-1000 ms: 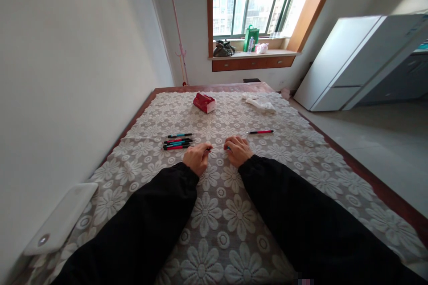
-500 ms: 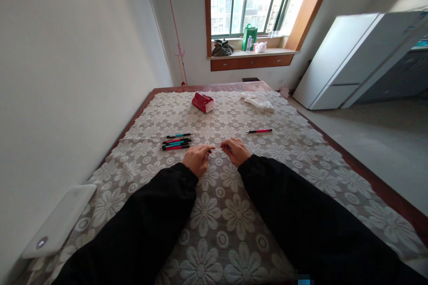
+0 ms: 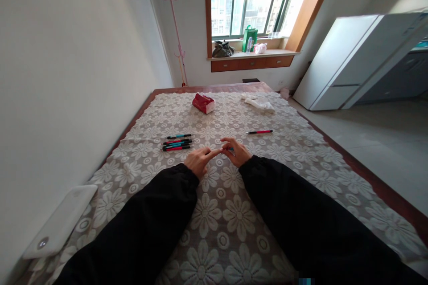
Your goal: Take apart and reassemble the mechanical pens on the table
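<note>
Over the middle of the table, my left hand (image 3: 198, 160) reaches its index finger out to the fingertips of my right hand (image 3: 238, 153). The other left fingers curl under, and whatever they hold is hidden. My right hand pinches a blue pen (image 3: 231, 148), mostly covered by the fingers; a bit of its blue barrel shows. Left of my hands lies a small stack of red, blue and black pens (image 3: 177, 144), with a single blue and black pen (image 3: 179, 136) just behind it. A red and black pen (image 3: 260, 132) rests alone beyond my right hand.
A patterned lace cloth (image 3: 203, 213) covers the table. Toward the far end lie a red tissue pack (image 3: 203, 103) and a crumpled white plastic bag (image 3: 260, 104). At the near left, a white device (image 3: 60, 222) stands by the wall.
My left index finger has straightened toward my right fingertips, and the thin white piece between the hands is out of sight. My right index finger has lifted. The pens on the table stay put.
</note>
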`<state>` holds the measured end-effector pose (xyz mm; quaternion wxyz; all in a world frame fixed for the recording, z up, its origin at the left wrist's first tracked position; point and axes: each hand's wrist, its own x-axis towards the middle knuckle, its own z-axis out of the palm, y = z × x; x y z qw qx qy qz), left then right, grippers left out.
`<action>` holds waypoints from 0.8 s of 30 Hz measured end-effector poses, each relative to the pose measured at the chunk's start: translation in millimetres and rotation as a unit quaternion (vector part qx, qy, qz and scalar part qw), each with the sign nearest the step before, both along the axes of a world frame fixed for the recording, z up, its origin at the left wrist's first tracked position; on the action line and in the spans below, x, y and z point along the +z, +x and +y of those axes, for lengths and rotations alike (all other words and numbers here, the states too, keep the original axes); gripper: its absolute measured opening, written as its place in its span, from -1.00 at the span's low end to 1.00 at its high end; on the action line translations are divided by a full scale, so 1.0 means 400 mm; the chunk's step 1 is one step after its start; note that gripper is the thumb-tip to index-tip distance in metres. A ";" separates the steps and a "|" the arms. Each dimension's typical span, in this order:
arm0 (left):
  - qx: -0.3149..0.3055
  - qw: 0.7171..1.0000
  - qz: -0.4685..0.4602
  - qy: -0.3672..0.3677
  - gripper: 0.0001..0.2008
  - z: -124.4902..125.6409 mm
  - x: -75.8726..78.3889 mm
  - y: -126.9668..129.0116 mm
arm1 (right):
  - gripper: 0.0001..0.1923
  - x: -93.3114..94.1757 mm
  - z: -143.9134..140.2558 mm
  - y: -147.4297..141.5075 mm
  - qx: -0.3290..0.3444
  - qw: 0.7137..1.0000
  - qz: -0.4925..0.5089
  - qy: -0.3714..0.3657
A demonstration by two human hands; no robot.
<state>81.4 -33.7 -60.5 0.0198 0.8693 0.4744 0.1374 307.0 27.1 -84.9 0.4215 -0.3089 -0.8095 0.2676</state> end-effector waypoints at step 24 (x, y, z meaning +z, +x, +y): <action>0.054 0.998 0.003 0.022 -0.10 -0.005 0.001 0.005 | -0.83 0.025 -0.008 0.018 -0.176 0.959 -0.193 0.110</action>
